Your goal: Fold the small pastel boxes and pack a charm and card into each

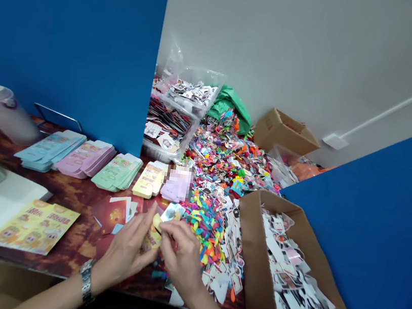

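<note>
My left hand point(129, 246), with a metal watch at its wrist, holds a small yellow packet point(152, 239) between thumb and fingers over the table's front part. At the packet's upper end, my right hand point(180, 253) is closed in a pinch, its fingertips at the yellow flap. Whether anything else is in that pinch is hidden. Just behind the hands lies a shiny silvery card point(173, 212). Left of them are a red sheet point(111, 213) and white slips. A stack of yellow packets point(150, 180) stands farther back.
Blue point(52, 149), pink point(85, 158), green point(117, 171) and purple point(177, 183) packet stacks line the back. Yellow printed sheets point(37, 227) lie left. Colourful small pieces point(208, 221) are heaped right, beside a cardboard box point(253, 253) of cutouts. Blue panels point(68, 43) flank the table.
</note>
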`<act>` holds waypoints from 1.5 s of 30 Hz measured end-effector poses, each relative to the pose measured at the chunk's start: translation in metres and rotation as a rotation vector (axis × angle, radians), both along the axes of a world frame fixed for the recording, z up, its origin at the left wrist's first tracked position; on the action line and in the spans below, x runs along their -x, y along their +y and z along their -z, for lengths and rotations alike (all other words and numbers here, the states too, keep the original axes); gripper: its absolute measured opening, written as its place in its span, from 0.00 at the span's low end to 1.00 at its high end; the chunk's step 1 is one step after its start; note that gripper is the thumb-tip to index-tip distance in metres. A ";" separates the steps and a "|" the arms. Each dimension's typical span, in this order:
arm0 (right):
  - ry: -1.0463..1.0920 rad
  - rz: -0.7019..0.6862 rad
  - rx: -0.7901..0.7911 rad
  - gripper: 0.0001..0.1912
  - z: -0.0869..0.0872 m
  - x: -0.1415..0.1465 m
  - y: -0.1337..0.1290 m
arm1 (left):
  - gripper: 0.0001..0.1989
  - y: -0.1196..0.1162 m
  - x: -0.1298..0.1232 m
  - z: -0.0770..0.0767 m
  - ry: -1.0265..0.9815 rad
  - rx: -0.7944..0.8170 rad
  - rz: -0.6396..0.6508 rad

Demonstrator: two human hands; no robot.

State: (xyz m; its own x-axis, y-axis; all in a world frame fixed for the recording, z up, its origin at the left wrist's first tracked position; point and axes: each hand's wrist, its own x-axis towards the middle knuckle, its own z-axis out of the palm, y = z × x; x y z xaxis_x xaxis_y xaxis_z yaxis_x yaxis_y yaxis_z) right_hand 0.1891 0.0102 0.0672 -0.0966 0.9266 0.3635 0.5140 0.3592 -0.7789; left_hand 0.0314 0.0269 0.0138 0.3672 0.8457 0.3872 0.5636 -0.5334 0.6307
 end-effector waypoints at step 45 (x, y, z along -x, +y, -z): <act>-0.865 -0.213 0.206 0.57 0.075 0.038 0.194 | 0.39 -0.022 0.157 0.051 0.732 -0.110 -0.582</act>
State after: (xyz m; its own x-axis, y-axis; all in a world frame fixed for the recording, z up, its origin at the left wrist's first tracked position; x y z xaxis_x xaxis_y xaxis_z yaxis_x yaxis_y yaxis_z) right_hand 0.1516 0.2041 -0.0078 -0.4347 0.8965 -0.0857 0.8872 0.4099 -0.2117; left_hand -0.1254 0.0048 -0.0373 0.0819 0.9451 0.3162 0.9966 -0.0788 -0.0228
